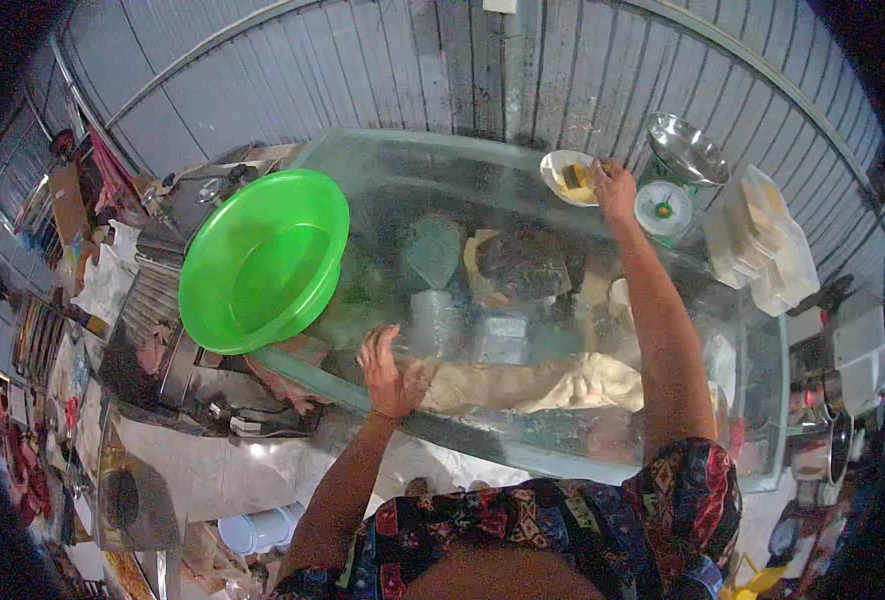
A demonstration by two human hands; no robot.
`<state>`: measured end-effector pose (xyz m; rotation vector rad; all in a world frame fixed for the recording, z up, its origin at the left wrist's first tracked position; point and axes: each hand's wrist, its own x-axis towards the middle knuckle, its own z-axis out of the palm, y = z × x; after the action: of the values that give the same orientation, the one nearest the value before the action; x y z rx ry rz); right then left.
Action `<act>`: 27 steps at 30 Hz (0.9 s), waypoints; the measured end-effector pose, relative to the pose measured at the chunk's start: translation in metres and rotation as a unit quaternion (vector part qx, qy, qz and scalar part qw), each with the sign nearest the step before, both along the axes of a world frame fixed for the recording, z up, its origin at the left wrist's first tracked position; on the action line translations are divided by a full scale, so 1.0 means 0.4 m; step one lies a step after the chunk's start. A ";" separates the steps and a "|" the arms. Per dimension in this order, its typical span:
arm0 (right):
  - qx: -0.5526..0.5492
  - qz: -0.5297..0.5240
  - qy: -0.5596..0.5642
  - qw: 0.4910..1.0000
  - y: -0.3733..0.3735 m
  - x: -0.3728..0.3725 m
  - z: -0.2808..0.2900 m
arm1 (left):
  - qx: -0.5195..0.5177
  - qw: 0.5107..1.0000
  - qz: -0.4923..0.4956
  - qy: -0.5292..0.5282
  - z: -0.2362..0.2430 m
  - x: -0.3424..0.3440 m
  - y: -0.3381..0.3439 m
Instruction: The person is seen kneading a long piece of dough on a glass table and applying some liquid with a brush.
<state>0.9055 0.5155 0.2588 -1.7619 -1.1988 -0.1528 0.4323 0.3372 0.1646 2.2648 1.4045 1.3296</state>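
Observation:
Over a white plate of yellow liquid at the glass table's back right, my right hand grips a small dark-and-yellow object, perhaps a brush or sponge. My left hand, fingers apart and holding nothing, is at the front of the glass. Beside it a long, pale beige, lumpy mass, perhaps dough, stretches to the right along the front. A large green plastic basin sits at the left end of the table.
A dial scale with a steel bowl stands at the back right, beside stacked translucent containers. Boxes and bags show under the glass. Cluttered metal equipment is at the left. A corrugated metal wall runs behind.

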 end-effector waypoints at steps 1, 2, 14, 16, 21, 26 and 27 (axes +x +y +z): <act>0.017 0.012 -0.045 0.999 -0.008 0.023 -0.001 | -0.005 1.000 -0.009 -0.015 0.003 0.005 0.000; 0.017 0.007 -0.047 0.999 -0.018 0.045 -0.003 | -0.005 1.000 -0.014 -0.017 0.002 0.008 0.001; 0.005 0.069 0.105 0.992 -0.029 0.009 0.045 | 0.007 0.996 -0.044 -0.080 -0.030 -0.030 0.016; 0.100 0.021 -0.008 0.995 -0.028 0.044 0.027 | 0.002 0.984 -0.080 -0.159 -0.022 -0.019 0.020; 0.056 0.048 0.112 0.991 -0.039 0.035 0.030 | -0.019 0.965 -0.081 -0.250 -0.032 -0.036 0.036; 0.091 0.019 0.265 0.960 -0.074 0.005 0.073 | -0.286 0.768 -0.082 -0.567 -0.001 -0.052 0.055; 0.068 0.028 0.220 0.973 -0.079 0.016 0.072 | -0.297 0.788 -0.120 -0.526 0.000 -0.057 0.061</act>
<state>0.9118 0.4840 0.2877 -1.5365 -0.8909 0.1782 0.4096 0.3616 0.1646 0.9200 0.8575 1.3972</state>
